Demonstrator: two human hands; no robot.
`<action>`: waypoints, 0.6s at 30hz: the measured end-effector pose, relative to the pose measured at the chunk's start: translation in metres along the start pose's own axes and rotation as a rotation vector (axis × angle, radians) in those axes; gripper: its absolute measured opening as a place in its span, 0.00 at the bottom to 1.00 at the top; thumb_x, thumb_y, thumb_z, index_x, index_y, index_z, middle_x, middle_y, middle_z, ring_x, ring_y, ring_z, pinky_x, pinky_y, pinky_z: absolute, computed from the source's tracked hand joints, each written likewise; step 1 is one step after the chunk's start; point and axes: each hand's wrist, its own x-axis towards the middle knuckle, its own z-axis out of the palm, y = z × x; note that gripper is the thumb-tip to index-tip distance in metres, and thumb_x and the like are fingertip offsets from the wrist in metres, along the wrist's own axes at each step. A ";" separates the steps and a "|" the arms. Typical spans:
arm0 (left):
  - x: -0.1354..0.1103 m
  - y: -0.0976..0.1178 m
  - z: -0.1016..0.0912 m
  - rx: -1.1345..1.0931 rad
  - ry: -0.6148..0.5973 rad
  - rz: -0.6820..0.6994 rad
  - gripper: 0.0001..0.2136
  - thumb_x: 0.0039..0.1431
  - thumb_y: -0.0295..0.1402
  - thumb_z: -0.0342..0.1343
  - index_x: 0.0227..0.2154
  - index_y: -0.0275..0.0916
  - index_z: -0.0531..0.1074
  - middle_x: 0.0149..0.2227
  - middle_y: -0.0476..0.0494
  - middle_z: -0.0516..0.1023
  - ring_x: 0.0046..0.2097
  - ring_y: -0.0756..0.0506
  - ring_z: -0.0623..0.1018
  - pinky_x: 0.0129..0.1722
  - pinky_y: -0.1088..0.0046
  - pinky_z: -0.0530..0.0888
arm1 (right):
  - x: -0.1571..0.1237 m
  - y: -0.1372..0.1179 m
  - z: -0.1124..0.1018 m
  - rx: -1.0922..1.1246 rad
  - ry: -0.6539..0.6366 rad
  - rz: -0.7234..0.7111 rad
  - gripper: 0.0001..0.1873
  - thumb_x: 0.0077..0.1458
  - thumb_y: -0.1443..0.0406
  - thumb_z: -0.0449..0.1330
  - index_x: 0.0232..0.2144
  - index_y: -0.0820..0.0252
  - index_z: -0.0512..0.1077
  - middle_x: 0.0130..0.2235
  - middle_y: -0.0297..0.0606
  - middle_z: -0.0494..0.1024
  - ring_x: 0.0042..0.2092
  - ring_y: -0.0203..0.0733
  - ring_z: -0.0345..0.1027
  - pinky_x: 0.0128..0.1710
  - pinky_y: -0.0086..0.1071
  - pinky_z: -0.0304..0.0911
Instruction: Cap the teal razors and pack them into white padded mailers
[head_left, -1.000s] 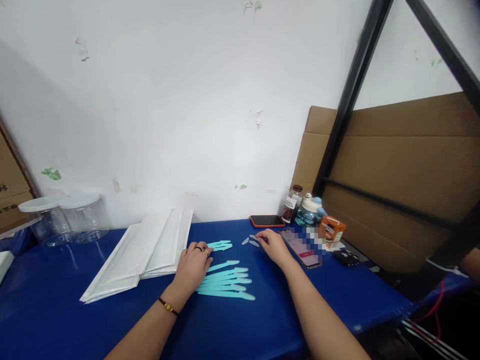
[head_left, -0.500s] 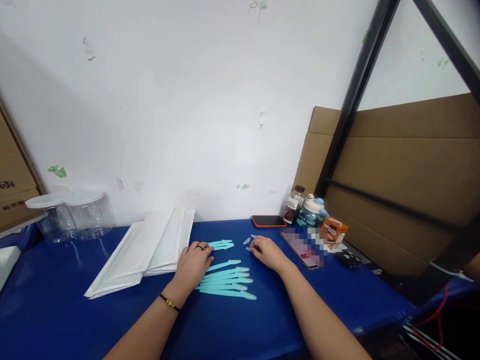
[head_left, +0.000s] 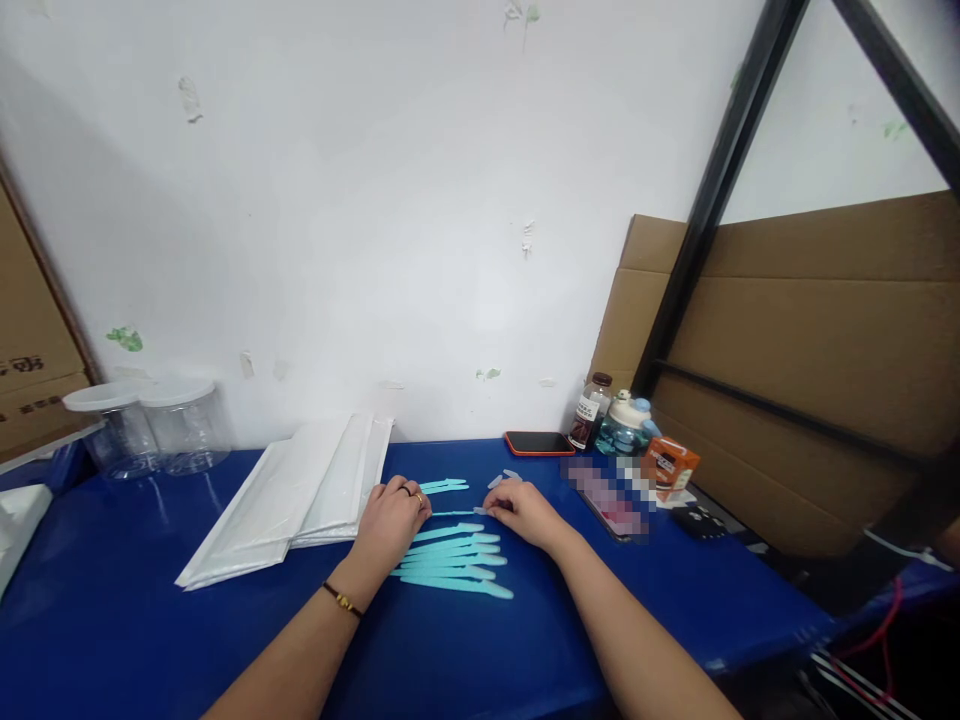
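Several teal plastic sticks (head_left: 454, 562) lie in a row on the blue table (head_left: 150, 640), between my hands and just in front of them. My left hand (head_left: 390, 520), with rings and a wrist bracelet, is curled on one end of a single thin teal stick (head_left: 450, 513) held just above the row. My right hand (head_left: 521, 512) pinches a small clear cap (head_left: 480, 510) at that stick's other tip. Two more teal sticks (head_left: 444, 486) lie behind it, and loose clear caps (head_left: 504, 478) lie beyond my right hand.
A stack of white bags (head_left: 300, 490) lies to the left, with clear lidded jars (head_left: 150, 430) by the wall. On the right are a red-cased phone (head_left: 538, 443), a second phone (head_left: 607, 497), a brown bottle (head_left: 591, 410), a round bottle (head_left: 624, 425), an orange box (head_left: 673, 466) and cardboard (head_left: 795, 330).
My right hand came back from the loose caps toward the left with a cap. My left hand lifted one stick, and the two hands now meet at it.
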 end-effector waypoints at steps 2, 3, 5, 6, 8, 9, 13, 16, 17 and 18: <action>0.000 0.002 0.000 -0.008 -0.008 -0.002 0.11 0.60 0.35 0.47 0.28 0.44 0.74 0.35 0.50 0.75 0.43 0.46 0.67 0.39 0.65 0.57 | 0.001 -0.003 0.002 0.007 0.002 -0.009 0.07 0.51 0.72 0.58 0.30 0.58 0.75 0.32 0.35 0.75 0.35 0.36 0.67 0.35 0.27 0.59; 0.000 0.003 0.000 -0.015 -0.013 -0.004 0.11 0.60 0.35 0.47 0.28 0.44 0.74 0.35 0.50 0.75 0.43 0.46 0.67 0.39 0.66 0.58 | 0.002 -0.006 0.004 0.011 0.003 -0.018 0.07 0.51 0.72 0.58 0.30 0.58 0.75 0.32 0.35 0.75 0.35 0.36 0.67 0.35 0.28 0.59; -0.001 0.007 0.000 -0.037 -0.025 0.000 0.12 0.60 0.34 0.46 0.28 0.44 0.74 0.35 0.50 0.75 0.43 0.46 0.67 0.39 0.66 0.58 | 0.002 -0.011 0.006 0.024 -0.003 -0.037 0.07 0.51 0.72 0.58 0.30 0.58 0.75 0.32 0.35 0.76 0.36 0.37 0.67 0.36 0.28 0.60; -0.001 0.009 -0.001 -0.049 -0.033 0.004 0.12 0.61 0.34 0.46 0.28 0.44 0.74 0.35 0.50 0.75 0.44 0.46 0.67 0.39 0.66 0.58 | 0.003 -0.013 0.007 0.035 -0.016 -0.047 0.07 0.51 0.72 0.58 0.30 0.57 0.76 0.31 0.35 0.76 0.36 0.37 0.68 0.36 0.28 0.60; -0.002 0.011 -0.001 -0.069 -0.053 0.015 0.12 0.61 0.35 0.46 0.27 0.45 0.74 0.35 0.50 0.75 0.44 0.46 0.67 0.40 0.67 0.59 | 0.003 -0.014 0.006 0.068 -0.046 -0.064 0.08 0.51 0.71 0.58 0.31 0.57 0.76 0.31 0.35 0.76 0.35 0.37 0.68 0.36 0.28 0.61; -0.002 0.012 -0.001 -0.073 -0.056 0.015 0.12 0.61 0.35 0.46 0.28 0.45 0.74 0.35 0.50 0.75 0.44 0.46 0.67 0.40 0.67 0.59 | 0.003 -0.013 0.005 0.080 -0.042 -0.064 0.08 0.52 0.70 0.57 0.31 0.57 0.76 0.32 0.35 0.76 0.36 0.37 0.68 0.36 0.29 0.61; -0.003 0.006 0.002 -0.001 -0.002 -0.043 0.12 0.61 0.34 0.44 0.41 0.48 0.72 0.44 0.49 0.73 0.47 0.44 0.66 0.41 0.67 0.60 | 0.002 0.006 -0.005 -0.029 0.145 0.027 0.14 0.56 0.71 0.52 0.40 0.56 0.75 0.39 0.39 0.76 0.42 0.41 0.67 0.43 0.34 0.60; -0.004 0.000 0.005 0.073 -0.003 -0.093 0.14 0.61 0.34 0.44 0.46 0.49 0.70 0.47 0.47 0.71 0.49 0.43 0.64 0.42 0.65 0.60 | 0.001 0.019 -0.008 -0.189 0.142 0.090 0.20 0.54 0.74 0.50 0.46 0.55 0.72 0.46 0.40 0.74 0.46 0.42 0.63 0.46 0.36 0.58; -0.004 -0.001 0.005 0.081 -0.012 -0.095 0.14 0.61 0.34 0.44 0.45 0.49 0.70 0.47 0.47 0.71 0.49 0.43 0.64 0.42 0.65 0.59 | 0.001 0.021 -0.008 -0.227 0.103 0.095 0.20 0.54 0.74 0.51 0.46 0.55 0.71 0.47 0.39 0.73 0.46 0.42 0.62 0.46 0.36 0.57; -0.004 -0.001 0.005 0.081 -0.017 -0.088 0.13 0.61 0.34 0.45 0.44 0.49 0.71 0.47 0.46 0.71 0.49 0.43 0.64 0.42 0.65 0.59 | 0.002 0.021 -0.008 -0.257 0.065 0.098 0.20 0.54 0.74 0.51 0.46 0.54 0.71 0.47 0.38 0.73 0.46 0.42 0.62 0.46 0.36 0.57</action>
